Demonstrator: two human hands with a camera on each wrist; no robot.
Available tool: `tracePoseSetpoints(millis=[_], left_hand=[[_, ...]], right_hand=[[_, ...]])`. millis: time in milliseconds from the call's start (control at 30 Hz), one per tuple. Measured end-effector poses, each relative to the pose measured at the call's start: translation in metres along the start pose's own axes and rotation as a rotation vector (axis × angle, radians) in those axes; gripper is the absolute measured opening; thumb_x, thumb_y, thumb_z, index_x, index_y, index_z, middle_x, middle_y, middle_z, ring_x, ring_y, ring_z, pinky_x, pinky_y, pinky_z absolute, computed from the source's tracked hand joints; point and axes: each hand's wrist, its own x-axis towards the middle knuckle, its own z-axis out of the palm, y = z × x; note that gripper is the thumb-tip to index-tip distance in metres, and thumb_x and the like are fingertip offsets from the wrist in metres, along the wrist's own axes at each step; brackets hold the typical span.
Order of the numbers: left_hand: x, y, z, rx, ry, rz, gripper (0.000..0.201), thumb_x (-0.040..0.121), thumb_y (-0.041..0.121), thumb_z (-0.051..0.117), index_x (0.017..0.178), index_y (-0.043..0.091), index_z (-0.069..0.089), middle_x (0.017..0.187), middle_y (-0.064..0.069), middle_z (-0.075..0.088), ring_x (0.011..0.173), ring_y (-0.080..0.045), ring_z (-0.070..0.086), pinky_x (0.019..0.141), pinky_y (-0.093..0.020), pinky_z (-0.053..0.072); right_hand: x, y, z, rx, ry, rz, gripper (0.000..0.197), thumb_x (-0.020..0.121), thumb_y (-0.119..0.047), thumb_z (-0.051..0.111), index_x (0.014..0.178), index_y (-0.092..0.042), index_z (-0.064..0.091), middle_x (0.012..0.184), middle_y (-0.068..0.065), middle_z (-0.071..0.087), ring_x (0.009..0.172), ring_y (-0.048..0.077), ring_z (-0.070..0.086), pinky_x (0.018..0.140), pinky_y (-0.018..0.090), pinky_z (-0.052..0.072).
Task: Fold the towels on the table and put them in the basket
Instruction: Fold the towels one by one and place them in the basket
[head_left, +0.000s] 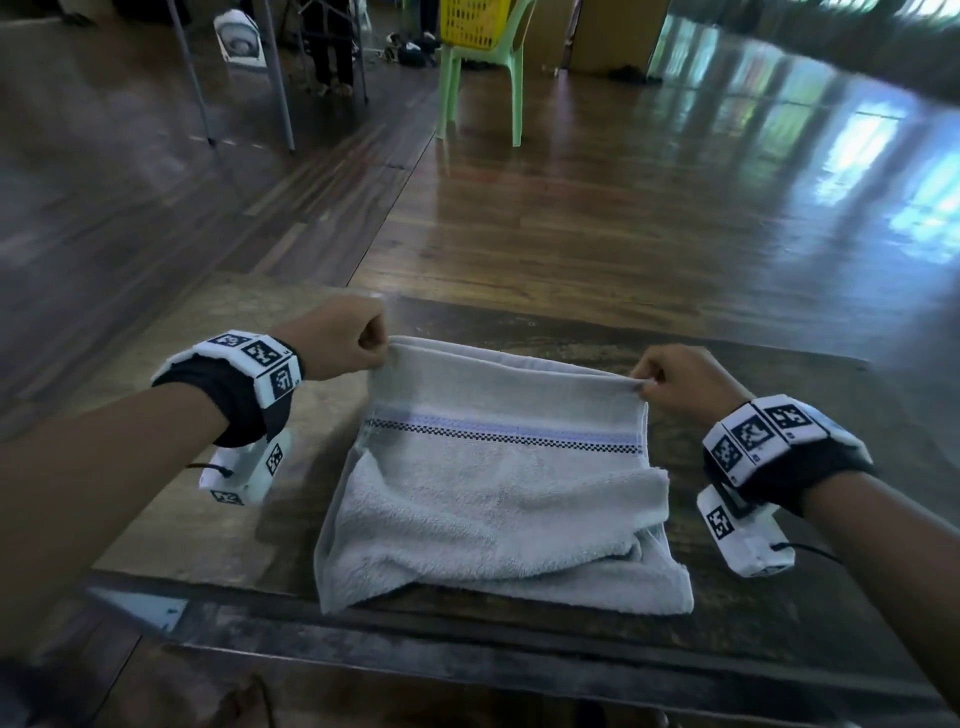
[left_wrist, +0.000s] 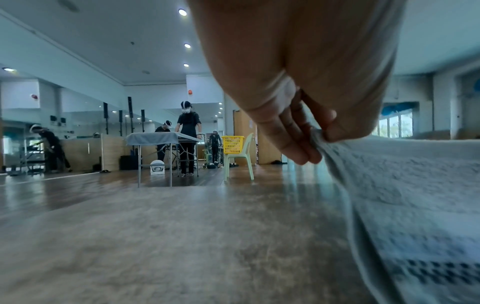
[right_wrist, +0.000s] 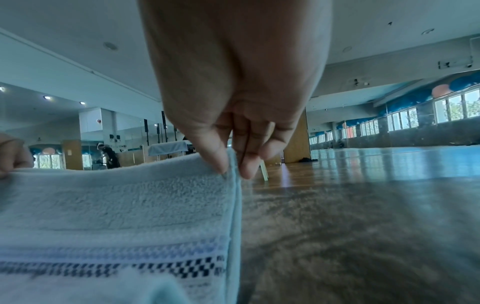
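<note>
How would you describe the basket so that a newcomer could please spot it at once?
Look past the table where both hands pinch the towel, across the wooden floor to the pale green chair. The basket stands on its seat. It is bright yellow with latticed walls, the only yellow thing in view.

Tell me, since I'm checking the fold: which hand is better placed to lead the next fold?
Neither clearly: the left hand and right hand each pinch a far corner of the towel, evenly spaced.
</note>
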Motion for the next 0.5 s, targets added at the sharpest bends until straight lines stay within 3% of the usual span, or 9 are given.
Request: tracePoseSetpoints(millis=[67, 133, 200, 300, 500], left_hand=[[-0.015, 0.007, -0.018, -0.055, 0.077, 0.024, 0.013, 0.077, 0.007, 0.067, 0.075, 0.011, 0.055, 0.074, 0.0, 0.059, 0.064, -0.009, 0.05, 0.057, -0.023, 0.039], [-0.033, 0.017, -0.034, -0.059, 0.123, 0.048, 0.015, 0.076, 0.007, 0.069, 0.073, 0.013, 0.056, 0.078, -0.003, 0.064, 0.065, -0.014, 0.054, 0.059, -0.02, 0.041], [-0.054, 0.03, -0.05, -0.075, 0.136, 0.055, 0.016, 0.076, 0.007, 0.069, 0.072, 0.015, 0.056, 0.083, -0.005, 0.067, 0.07, -0.018, 0.058, 0.062, -0.023, 0.044], [-0.088, 0.047, -0.074, -0.132, 0.177, 0.084, 0.021, 0.075, 0.005, 0.069, 0.071, 0.019, 0.054, 0.085, -0.005, 0.068, 0.071, -0.016, 0.06, 0.064, -0.025, 0.049], [-0.147, 0.078, -0.115, -0.119, 0.265, 0.223, 0.014, 0.082, 0.003, 0.062, 0.085, 0.014, 0.055, 0.08, -0.006, 0.061, 0.073, -0.017, 0.055, 0.065, -0.025, 0.047]], right_hand=[[-0.017, -0.006, -0.018, 0.042, 0.046, -0.022, 0.012, 0.083, -0.007, 0.061, 0.08, -0.017, 0.065, 0.081, -0.003, 0.062, 0.078, 0.013, 0.055, 0.059, 0.017, 0.036], [-0.036, -0.011, -0.038, 0.064, 0.078, -0.054, 0.01, 0.081, -0.007, 0.064, 0.082, -0.016, 0.067, 0.08, -0.005, 0.063, 0.079, 0.011, 0.056, 0.063, 0.019, 0.037], [-0.057, -0.017, -0.059, 0.078, 0.102, -0.086, 0.01, 0.079, -0.009, 0.067, 0.08, -0.019, 0.068, 0.077, -0.01, 0.063, 0.078, 0.009, 0.057, 0.066, 0.019, 0.038], [-0.092, -0.026, -0.087, 0.085, 0.13, -0.116, 0.015, 0.078, -0.012, 0.07, 0.074, -0.025, 0.065, 0.075, -0.014, 0.064, 0.076, 0.008, 0.059, 0.065, 0.02, 0.041], [-0.165, -0.045, -0.125, 0.147, 0.267, -0.19, 0.02, 0.076, -0.009, 0.071, 0.07, -0.024, 0.06, 0.075, 0.0, 0.066, 0.075, 0.021, 0.062, 0.067, 0.036, 0.049]])
